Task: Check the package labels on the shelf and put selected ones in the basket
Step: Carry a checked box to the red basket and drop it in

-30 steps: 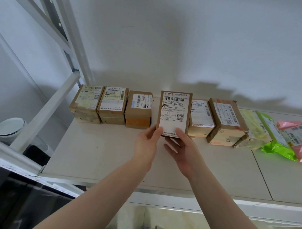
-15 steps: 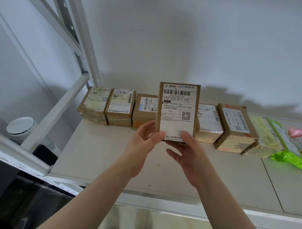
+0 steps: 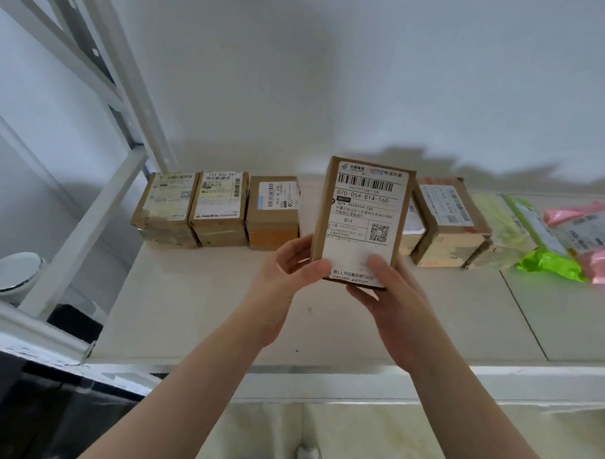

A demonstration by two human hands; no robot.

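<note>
Between the two hands, above the shelf (image 3: 222,312), a labelled cardboard package (image 3: 361,221) is held upright, left hand (image 3: 285,283) and right hand (image 3: 391,294) gripping its lower corners, with more packages (image 3: 219,207) lined up behind them.

White bowl (image 3: 13,274) lower left; white wall (image 3: 368,77) behind

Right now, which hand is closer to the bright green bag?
The right hand. It holds the labelled box at its lower right corner, on the side toward the green bag at the shelf's right end. The left hand grips the box's lower left, farther away.
</note>
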